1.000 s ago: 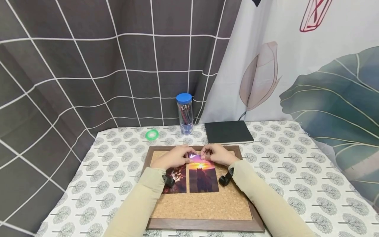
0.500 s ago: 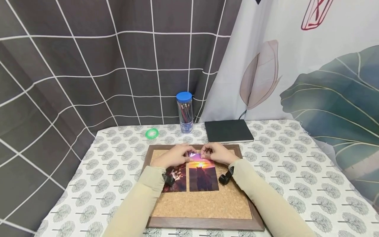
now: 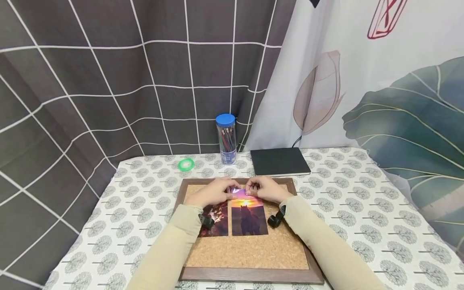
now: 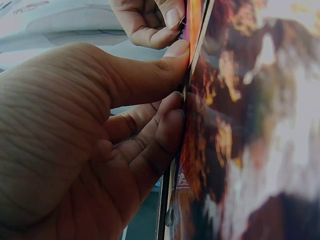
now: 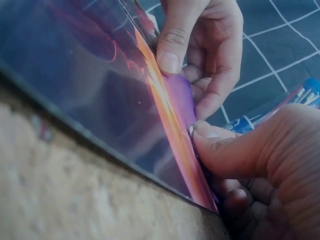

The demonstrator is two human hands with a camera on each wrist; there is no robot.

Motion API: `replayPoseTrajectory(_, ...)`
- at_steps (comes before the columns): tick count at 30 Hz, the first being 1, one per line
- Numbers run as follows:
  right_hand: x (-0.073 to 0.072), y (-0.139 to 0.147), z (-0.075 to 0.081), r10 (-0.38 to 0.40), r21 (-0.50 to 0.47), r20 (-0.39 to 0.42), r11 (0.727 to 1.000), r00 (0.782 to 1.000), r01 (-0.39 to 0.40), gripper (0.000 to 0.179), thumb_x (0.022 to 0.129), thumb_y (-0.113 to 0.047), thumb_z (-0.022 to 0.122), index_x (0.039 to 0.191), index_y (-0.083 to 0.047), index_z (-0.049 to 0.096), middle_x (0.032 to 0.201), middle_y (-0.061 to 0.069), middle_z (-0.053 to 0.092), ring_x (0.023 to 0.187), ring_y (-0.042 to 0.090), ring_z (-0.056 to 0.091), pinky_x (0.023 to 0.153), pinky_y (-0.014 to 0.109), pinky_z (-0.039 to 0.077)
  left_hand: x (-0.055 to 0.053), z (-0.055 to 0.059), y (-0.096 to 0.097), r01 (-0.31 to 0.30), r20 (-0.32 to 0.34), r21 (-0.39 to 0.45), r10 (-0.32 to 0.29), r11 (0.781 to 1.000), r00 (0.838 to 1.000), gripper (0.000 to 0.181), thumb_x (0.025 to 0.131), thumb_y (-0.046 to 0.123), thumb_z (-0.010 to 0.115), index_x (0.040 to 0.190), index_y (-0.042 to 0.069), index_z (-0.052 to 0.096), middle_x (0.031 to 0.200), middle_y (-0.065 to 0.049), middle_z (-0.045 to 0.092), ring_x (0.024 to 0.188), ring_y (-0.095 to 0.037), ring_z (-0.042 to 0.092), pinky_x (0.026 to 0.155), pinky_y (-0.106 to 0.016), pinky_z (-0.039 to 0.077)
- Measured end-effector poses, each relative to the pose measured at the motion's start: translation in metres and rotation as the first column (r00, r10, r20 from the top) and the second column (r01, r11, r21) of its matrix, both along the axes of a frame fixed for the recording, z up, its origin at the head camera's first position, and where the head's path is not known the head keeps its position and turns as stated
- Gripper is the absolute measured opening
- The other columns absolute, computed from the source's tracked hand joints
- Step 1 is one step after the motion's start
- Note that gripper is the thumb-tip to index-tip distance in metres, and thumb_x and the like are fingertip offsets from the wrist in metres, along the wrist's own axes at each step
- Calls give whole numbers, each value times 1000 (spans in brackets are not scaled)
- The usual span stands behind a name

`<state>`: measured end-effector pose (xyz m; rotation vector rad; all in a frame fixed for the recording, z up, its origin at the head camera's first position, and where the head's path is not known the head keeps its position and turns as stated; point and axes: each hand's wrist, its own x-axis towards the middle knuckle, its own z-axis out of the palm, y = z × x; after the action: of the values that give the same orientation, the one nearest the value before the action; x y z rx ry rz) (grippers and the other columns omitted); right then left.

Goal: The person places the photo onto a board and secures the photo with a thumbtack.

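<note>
A glossy photo of a horse against a sunset [image 3: 249, 219] lies upright on a cork board [image 3: 253, 253] with a brown frame. My left hand [image 3: 213, 193] holds its upper left part, the thumb on the print. At the top edge my right hand [image 3: 267, 189] pinches a small silvery thumbtack [image 5: 192, 131] between thumb and fingers, its point hidden. The purple top of the print bends up a little between both hands. Beside it on the left lies a darker photo [image 3: 218, 221], partly under my left wrist; a flat metal tack head [image 4: 170, 217] shows near its edge.
Behind the board stand a clear tube of pencils with a blue lid [image 3: 225, 139] and a black notebook [image 3: 280, 161]. A green ring-shaped roll [image 3: 186, 164] lies at the back left. The tablecloth [image 3: 119, 241] has a tree print, and curtains hang behind.
Both hands stay at the top edge of the sunset photo, with hardly any movement. The head view shifts slightly up and down.
</note>
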<state>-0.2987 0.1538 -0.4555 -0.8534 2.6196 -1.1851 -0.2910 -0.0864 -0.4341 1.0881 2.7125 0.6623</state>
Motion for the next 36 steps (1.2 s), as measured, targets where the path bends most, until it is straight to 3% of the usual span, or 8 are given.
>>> replayPoseTrajectory(7,1,-1,-1,5,9,-11,1000,1000,-5,4,90,-12,75,90,-13,71,77,-4,63,69,12,57,65,28,47,2,-2,0,-9,-4,3,9,1000,1000,30,94,20,73,123,17,68,103,0,61,86,-12,59,82,-33,50)
replayPoseTrajectory(25,-3,3,-3,33,29,-62,999,998,-31,10,88,-27,78,89,-21,69,73,-6,58,68,12,53,63,28,44,-1,-3,-1,0,-16,2,0,1000,1000,30,94,21,72,124,18,68,106,1,61,92,-13,58,85,-33,49)
replayPoseTrajectory(36,-2,2,-3,58,39,-55,998,997,-56,11,88,-26,79,89,-21,70,76,-6,59,72,12,54,67,28,46,-1,-4,-1,1,-11,-5,-1,1000,1000,31,94,23,73,124,18,68,101,3,60,85,-10,57,81,-30,49)
